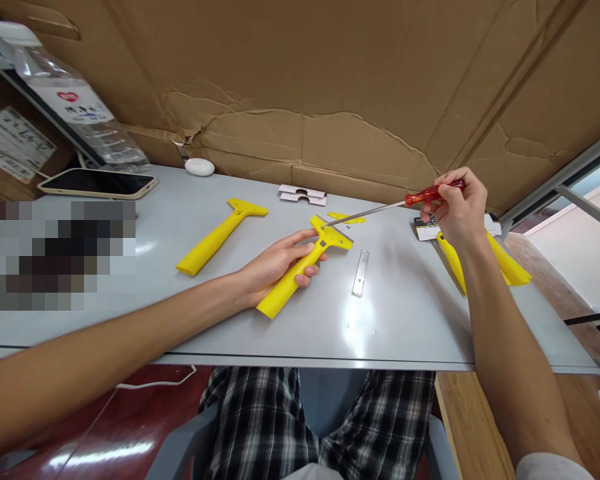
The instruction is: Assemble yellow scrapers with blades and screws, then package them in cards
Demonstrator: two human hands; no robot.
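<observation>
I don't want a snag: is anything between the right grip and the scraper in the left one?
Nothing visible blocks the way: only the screwdriver in the right grip spans the gap to the scraper in the left grip. The yellow plate shows behind the shaft.

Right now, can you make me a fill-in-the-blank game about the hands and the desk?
1. The right hand grips a ____ with a red handle.
2. The left hand holds a scraper whose colour is mostly ____.
3. The bottle has a ____ cap.

Missing words: screwdriver; yellow; white.
</observation>
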